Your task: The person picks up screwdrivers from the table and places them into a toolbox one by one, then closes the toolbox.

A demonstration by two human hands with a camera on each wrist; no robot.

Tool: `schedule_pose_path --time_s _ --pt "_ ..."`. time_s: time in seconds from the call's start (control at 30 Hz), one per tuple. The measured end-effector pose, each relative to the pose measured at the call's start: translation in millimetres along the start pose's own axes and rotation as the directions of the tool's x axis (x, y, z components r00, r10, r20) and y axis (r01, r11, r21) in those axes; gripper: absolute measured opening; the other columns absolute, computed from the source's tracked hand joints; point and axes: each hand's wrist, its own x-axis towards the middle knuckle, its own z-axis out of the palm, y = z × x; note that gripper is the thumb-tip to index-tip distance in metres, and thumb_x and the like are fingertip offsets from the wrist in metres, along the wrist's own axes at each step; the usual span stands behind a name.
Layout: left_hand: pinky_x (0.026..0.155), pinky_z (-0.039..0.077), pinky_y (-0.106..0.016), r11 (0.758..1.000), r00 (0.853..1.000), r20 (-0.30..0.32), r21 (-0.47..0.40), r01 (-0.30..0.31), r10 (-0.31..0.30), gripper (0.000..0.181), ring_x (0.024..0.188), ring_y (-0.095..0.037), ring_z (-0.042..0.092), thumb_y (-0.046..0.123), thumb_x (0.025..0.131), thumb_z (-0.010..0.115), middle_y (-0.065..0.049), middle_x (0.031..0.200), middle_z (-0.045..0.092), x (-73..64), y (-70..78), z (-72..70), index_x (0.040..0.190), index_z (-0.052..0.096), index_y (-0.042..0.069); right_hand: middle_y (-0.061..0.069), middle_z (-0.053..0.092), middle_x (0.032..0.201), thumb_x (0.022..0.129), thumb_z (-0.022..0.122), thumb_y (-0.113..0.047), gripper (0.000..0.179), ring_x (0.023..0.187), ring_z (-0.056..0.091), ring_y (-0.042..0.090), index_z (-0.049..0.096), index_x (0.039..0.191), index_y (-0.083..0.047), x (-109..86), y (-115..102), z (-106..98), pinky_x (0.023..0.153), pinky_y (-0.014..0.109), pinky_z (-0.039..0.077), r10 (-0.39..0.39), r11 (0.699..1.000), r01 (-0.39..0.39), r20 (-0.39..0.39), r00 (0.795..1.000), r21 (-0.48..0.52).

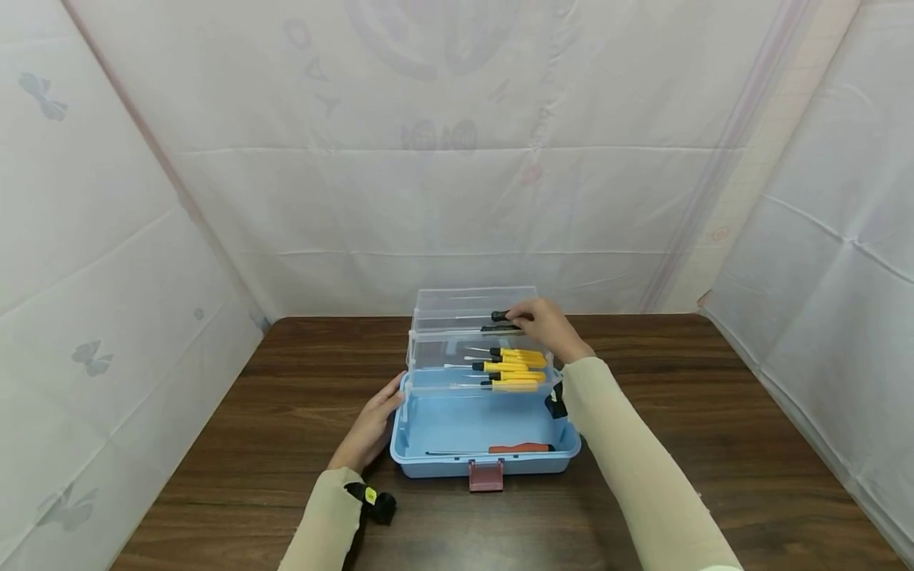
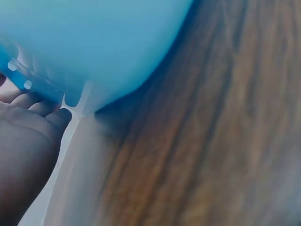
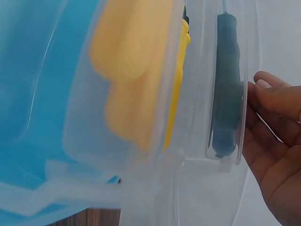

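A light-blue toolbox (image 1: 485, 469) stands with its clear tiered trays (image 1: 435, 349) raised. Several yellow-handled screwdrivers (image 1: 510, 366) lie in the lower tray, and a black-handled screwdriver (image 3: 226, 84) shows through the upper tray's wall. At the top tray my right hand (image 1: 548, 325) pinches the handle of another black-handled screwdriver (image 1: 497, 316); in the right wrist view the tray's wall and fingers hide the grip. My left hand (image 1: 374, 424) rests against the toolbox's left side, near the tray hinge, its fingers (image 2: 42, 107) touching the blue wall.
A red-handled screwdriver (image 1: 521, 448) lies along the front of the toolbox's blue bottom. A pinkish latch (image 1: 485, 476) hangs at its front. The box stands on a dark wooden table (image 1: 286, 412), with white sheeting (image 1: 457, 206) behind and at both sides.
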Motion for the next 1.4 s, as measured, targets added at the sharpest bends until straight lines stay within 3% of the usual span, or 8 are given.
schedule_pose_path --time_s 0.17,0.5,0.73,1.07,1.27,1.4 --pt "0.119 0.011 -0.052 1.000 1.000 0.019 0.008 0.011 -0.011 0.055 0.149 -0.033 0.005 0.023 0.104 0.036 -0.014 0.162 0.009 0.5 4.6 -4.8 0.154 0.018 0.009 0.014 0.063 0.125 0.099 0.050 -0.008 0.027 0.115 0.060 0.029 0.065 0.122 -0.003 -3.3 3.3 -2.0 0.097 0.044 0.050 -0.014 0.999 0.015 -0.012 1.000 0.043" --pt "0.121 0.001 -0.050 0.998 0.997 0.052 0.028 -0.052 0.050 0.055 0.150 -0.033 0.002 0.025 0.107 0.024 -0.016 0.162 0.007 7.7 22.9 -21.3 0.154 0.006 0.003 0.017 0.056 0.135 0.102 0.046 -0.015 0.034 0.122 0.054 0.033 0.055 0.133 -0.003 -12.7 18.2 -6.1 0.102 0.048 0.046 -0.018 0.993 0.030 -0.105 0.994 0.111" --pt "0.122 0.004 -0.047 0.997 1.000 0.011 0.073 -0.013 0.012 0.056 0.150 -0.028 0.002 0.030 0.107 0.022 -0.011 0.163 0.005 15.5 29.3 -34.6 0.155 0.004 0.008 0.017 0.047 0.144 0.103 0.045 -0.018 0.041 0.130 0.047 0.035 0.045 0.142 -0.006 -18.3 31.6 -8.2 0.106 0.050 0.042 0.045 0.989 -0.022 -0.154 0.987 0.145" --pt "0.122 0.003 -0.047 0.986 1.000 0.009 0.169 -0.005 0.004 0.059 0.150 -0.029 0.000 0.035 0.107 0.021 -0.013 0.163 0.003 31.9 30.4 -44.2 0.155 0.002 0.006 0.019 0.020 0.159 0.105 0.030 -0.041 0.058 0.145 0.019 0.042 0.023 0.153 -0.011 -24.5 62.4 -14.1 0.115 0.061 0.020 0.136 0.971 -0.131 -0.013 0.991 0.202" --pt "0.121 0.004 -0.047 0.977 1.000 0.003 0.211 0.029 -0.030 0.058 0.150 -0.030 -0.001 0.032 0.107 0.020 -0.013 0.163 0.002 44.2 32.0 -43.2 0.154 0.002 0.005 0.018 0.008 0.161 0.102 0.023 -0.052 0.070 0.147 0.008 0.042 0.011 0.155 -0.008 -29.2 73.9 -12.2 0.116 0.061 0.014 0.202 0.938 -0.225 0.109 0.973 0.264" --pt "0.121 0.004 -0.048 0.977 0.999 -0.006 0.210 0.046 -0.045 0.057 0.150 -0.031 0.000 0.030 0.107 0.020 -0.015 0.162 0.001 49.8 31.5 -44.5 0.154 0.001 0.003 0.017 0.005 0.161 0.101 0.024 -0.055 0.072 0.146 0.012 0.044 0.006 0.155 -0.010 -29.4 87.8 -4.2 0.115 0.060 0.017 0.235 0.898 -0.286 0.183 0.955 0.334"
